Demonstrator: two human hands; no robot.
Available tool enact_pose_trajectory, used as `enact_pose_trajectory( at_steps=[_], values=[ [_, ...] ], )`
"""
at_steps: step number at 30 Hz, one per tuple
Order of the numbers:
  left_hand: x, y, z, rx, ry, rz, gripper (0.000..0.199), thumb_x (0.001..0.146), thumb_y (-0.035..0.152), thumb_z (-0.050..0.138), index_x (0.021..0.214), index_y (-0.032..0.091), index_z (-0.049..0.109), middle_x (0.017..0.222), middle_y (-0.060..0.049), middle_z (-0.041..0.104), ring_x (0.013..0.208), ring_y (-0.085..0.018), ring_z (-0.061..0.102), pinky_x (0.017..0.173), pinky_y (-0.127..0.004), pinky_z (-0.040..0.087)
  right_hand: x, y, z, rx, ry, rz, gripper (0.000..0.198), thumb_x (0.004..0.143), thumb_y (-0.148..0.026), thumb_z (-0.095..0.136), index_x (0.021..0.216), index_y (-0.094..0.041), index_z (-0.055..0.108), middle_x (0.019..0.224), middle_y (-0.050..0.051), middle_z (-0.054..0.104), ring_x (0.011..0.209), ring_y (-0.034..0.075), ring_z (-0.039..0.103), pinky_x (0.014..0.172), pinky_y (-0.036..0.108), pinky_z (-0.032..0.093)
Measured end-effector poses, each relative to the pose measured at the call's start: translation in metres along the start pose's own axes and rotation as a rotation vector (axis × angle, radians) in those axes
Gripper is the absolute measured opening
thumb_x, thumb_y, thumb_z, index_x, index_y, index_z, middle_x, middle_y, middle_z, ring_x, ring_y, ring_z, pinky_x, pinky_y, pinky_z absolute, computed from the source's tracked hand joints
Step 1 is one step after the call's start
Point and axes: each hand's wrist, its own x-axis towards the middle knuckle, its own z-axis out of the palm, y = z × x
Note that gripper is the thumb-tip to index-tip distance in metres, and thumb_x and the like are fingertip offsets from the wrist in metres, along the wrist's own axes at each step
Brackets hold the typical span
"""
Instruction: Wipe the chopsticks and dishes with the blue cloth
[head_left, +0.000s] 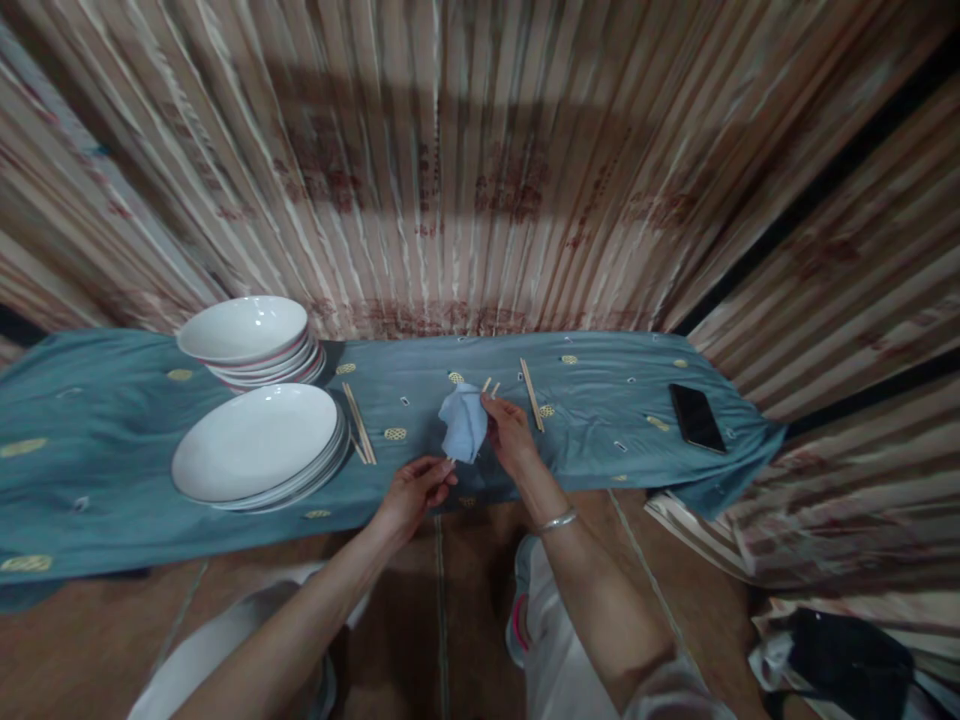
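My left hand (pixel 420 490) is closed in a pinch at the near end of a pair of chopsticks (pixel 487 384). A light blue cloth (pixel 463 425) is draped around the middle of these chopsticks, hiding most of their length. My right hand (pixel 510 432) grips the cloth near the far end, where two pale tips stick out. To the right lies another pair of chopsticks (pixel 532 395). More chopsticks (pixel 359 424) rest to the left, beside a stack of white oval plates (pixel 255 445).
Behind the plates stands a stack of white bowls (pixel 244 330). A black phone (pixel 697 417) lies toward the right end of the blue-green tablecloth (pixel 600 430). Pleated curtains (pixel 465 180) hang along the back and right. On the floor at lower right is a dark bag-like object (pixel 847 655).
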Motion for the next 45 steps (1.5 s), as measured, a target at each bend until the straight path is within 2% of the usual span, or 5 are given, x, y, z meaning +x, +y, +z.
enact_pose_trajectory(
  at_steps=[8, 14, 21, 30, 45],
  values=[
    [0.0, -0.009, 0.001, 0.03, -0.006, -0.043, 0.036, 0.051, 0.038, 0.083, 0.066, 0.012, 0.062, 0.056, -0.001, 0.063, 0.039, -0.004, 0.044, 0.039, -0.018, 0.021, 0.009, -0.008, -0.012, 0.068, 0.105, -0.048, 0.017, 0.056, -0.033, 0.079, 0.059, -0.02, 0.067, 0.055, -0.003, 0.066, 0.062, 0.015, 0.063, 0.061, 0.027, 0.05],
    [-0.001, -0.009, 0.003, 0.037, -0.026, -0.029, 0.037, 0.052, 0.04, 0.082, 0.067, 0.011, 0.063, 0.056, 0.0, 0.062, 0.038, -0.003, 0.041, 0.038, -0.019, 0.018, 0.009, -0.007, -0.012, 0.053, 0.077, -0.054, 0.019, 0.057, -0.034, 0.079, 0.064, -0.02, 0.068, 0.058, -0.001, 0.068, 0.072, 0.018, 0.066, 0.065, 0.028, 0.052],
    [0.001, -0.001, 0.003, 0.015, -0.039, -0.002, 0.031, 0.059, 0.037, 0.077, 0.064, 0.01, 0.062, 0.056, 0.002, 0.056, 0.038, -0.001, 0.035, 0.038, -0.018, 0.016, 0.0, 0.002, -0.002, -0.018, 0.032, 0.001, 0.023, 0.055, -0.038, 0.079, 0.062, -0.019, 0.068, 0.056, -0.003, 0.066, 0.061, 0.015, 0.061, 0.058, 0.026, 0.047],
    [0.005, 0.004, 0.0, -0.037, -0.027, 0.0, 0.026, 0.053, 0.03, 0.076, 0.061, 0.012, 0.058, 0.051, 0.003, 0.054, 0.037, -0.001, 0.032, 0.038, -0.017, 0.017, -0.007, 0.013, 0.005, -0.035, -0.035, 0.058, 0.023, 0.053, -0.036, 0.081, 0.058, -0.018, 0.068, 0.05, -0.005, 0.063, 0.046, 0.007, 0.049, 0.049, 0.021, 0.038],
    [-0.004, -0.004, -0.003, 0.002, -0.124, -0.111, 0.035, 0.058, 0.04, 0.078, 0.072, 0.009, 0.067, 0.053, 0.005, 0.048, 0.036, 0.001, 0.027, 0.037, -0.018, 0.011, 0.008, -0.007, -0.01, 0.046, 0.116, -0.022, 0.018, 0.054, -0.032, 0.08, 0.062, -0.02, 0.068, 0.058, -0.002, 0.068, 0.064, 0.016, 0.065, 0.061, 0.027, 0.051]
  ],
)
